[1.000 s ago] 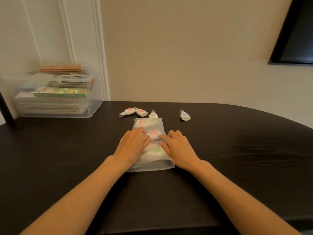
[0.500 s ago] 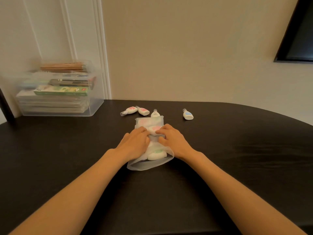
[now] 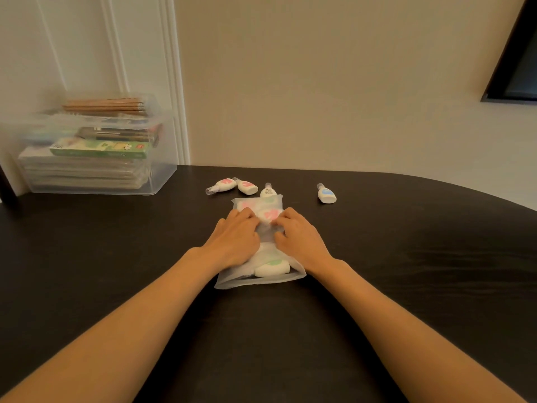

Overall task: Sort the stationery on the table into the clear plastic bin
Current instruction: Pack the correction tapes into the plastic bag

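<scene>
A frosted plastic pouch (image 3: 236, 281) holding several white correction tapes lies on the dark table (image 3: 406, 257) in front of me. My left hand (image 3: 235, 239) and my right hand (image 3: 299, 239) both sit on its middle, fingers curled and pinching the plastic near a pink-labelled tape. Behind the pouch lie loose tapes: two pink ones (image 3: 225, 184) (image 3: 247, 187), a white one (image 3: 267, 192) touching the pouch's far edge, and a blue one (image 3: 326, 195) to the right. The clear plastic bin (image 3: 158, 178) stands at the far left.
The bin holds stacked packets, a green box (image 3: 98, 148) and a bundle of pencils (image 3: 101, 104) on top. A wall runs right behind the table's far edge. A dark frame (image 3: 517, 68) hangs at the upper right.
Both hands have slid forward along the pouch from its near half to its middle and drawn closer together. The pouch's near end has bulged open, showing a green-labelled tape.
</scene>
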Tool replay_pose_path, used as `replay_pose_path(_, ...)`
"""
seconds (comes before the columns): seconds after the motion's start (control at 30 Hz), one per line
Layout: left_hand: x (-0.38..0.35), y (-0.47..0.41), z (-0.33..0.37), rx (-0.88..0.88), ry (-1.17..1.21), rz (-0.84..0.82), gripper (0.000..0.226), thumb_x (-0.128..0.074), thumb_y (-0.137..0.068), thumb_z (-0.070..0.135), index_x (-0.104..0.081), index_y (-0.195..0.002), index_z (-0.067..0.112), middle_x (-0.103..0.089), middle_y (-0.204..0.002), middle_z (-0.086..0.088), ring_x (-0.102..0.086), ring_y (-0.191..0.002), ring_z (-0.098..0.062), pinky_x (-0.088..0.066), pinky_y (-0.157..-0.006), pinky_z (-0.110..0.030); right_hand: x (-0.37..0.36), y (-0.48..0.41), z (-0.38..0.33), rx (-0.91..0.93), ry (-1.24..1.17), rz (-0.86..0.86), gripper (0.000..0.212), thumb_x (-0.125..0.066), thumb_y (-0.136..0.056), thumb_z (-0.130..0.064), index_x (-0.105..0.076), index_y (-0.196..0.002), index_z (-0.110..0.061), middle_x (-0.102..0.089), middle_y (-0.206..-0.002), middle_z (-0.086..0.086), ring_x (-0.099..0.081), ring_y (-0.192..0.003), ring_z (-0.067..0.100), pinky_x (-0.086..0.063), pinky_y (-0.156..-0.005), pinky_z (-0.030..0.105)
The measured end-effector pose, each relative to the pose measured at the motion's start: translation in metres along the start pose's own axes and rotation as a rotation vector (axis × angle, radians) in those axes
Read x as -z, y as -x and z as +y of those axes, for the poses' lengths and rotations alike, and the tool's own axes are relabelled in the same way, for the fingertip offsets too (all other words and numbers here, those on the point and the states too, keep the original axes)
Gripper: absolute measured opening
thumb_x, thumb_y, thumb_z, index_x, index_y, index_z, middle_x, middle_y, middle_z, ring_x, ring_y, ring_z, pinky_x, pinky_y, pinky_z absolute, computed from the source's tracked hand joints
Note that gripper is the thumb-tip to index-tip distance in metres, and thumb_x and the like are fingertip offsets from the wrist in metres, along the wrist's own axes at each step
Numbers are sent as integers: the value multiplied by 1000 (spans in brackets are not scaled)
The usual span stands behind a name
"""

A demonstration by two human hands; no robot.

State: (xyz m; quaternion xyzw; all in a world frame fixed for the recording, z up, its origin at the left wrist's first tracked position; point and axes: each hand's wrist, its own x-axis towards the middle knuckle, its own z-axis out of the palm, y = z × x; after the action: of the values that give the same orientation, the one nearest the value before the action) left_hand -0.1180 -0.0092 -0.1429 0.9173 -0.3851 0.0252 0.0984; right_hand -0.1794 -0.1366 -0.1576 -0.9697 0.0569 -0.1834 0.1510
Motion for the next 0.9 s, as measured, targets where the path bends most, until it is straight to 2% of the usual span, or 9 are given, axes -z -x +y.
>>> replay_pose_path(0.13,-2,-2,-1,7,-34,-15,40,-27,-97,15,-41,-134,12,-28,-143,0,-34,-120,-21,-33,-96,-34,0,-3,0,-8,3,-32,33,-42,-95,-17,-54,-124,-5,-43,-127,7,-50,-101,17,-41,-80,24)
replay_pose_path(0.33,-4,0,0,48,18,-19,41,-25,-98,14,-39,-136,12,-26,-145,0,-34,-123,-21,-31,-98,-35,0,1,4,-84,-120,-19,33,-42,-96,-19,-57,-122,-5,-46,-120,6,-50,-98,18,-40,-83,26)
replay_pose_path(0.43,-1,8,1,53,144,74,42,-31,-95,8,-38,-136,11,-31,-142,-4,-34,-125,-23,-33,-101,-37,5,10,5,-103,-247,63,30,-46,-94,-19,-57,-121,-10,-48,-118,1,-49,-99,13,-40,-86,24)
replay_pose_path(0.53,5,22,5,92,300,275,43,-38,-93,6,-36,-135,13,-36,-135,-6,-38,-121,-21,-37,-96,-33,12,21,3,-54,-293,154,13,-56,-89,-19,-61,-100,-14,-48,-104,-5,-46,-96,9,-42,-83,22)
replay_pose_path(0.63,7,38,7,102,285,437,22,-44,-92,11,-43,-114,13,-43,-114,-4,-44,-101,-17,-39,-78,-28,15,31,-2,31,-237,189,8,-64,-85,-20,-63,-89,-13,-46,-96,-7,-41,-91,5,-36,-77,17)
replay_pose_path(0.7,6,47,9,90,230,452,6,-45,-93,16,-41,-97,16,-43,-101,0,-42,-88,-12,-33,-69,-24,16,36,-6,65,-199,172,11,-64,-86,-23,-66,-86,-12,-48,-94,-6,-39,-90,5,-35,-76,17)
replay_pose_path(0.8,-1,57,12,48,160,407,13,-47,-94,25,-42,-84,19,-47,-89,3,-44,-78,-12,-35,-64,-24,16,40,-10,54,-154,92,18,-59,-89,-26,-68,-89,-9,-57,-96,-1,-44,-90,8,-38,-78,20)
replay_pose_path(0.9,-5,61,14,17,122,421,18,-48,-95,27,-45,-79,19,-48,-83,5,-44,-74,-11,-37,-63,-23,17,41,-13,25,-138,58,25,-54,-93,-25,-69,-91,-6,-61,-97,4,-46,-87,10,-40,-77,24)
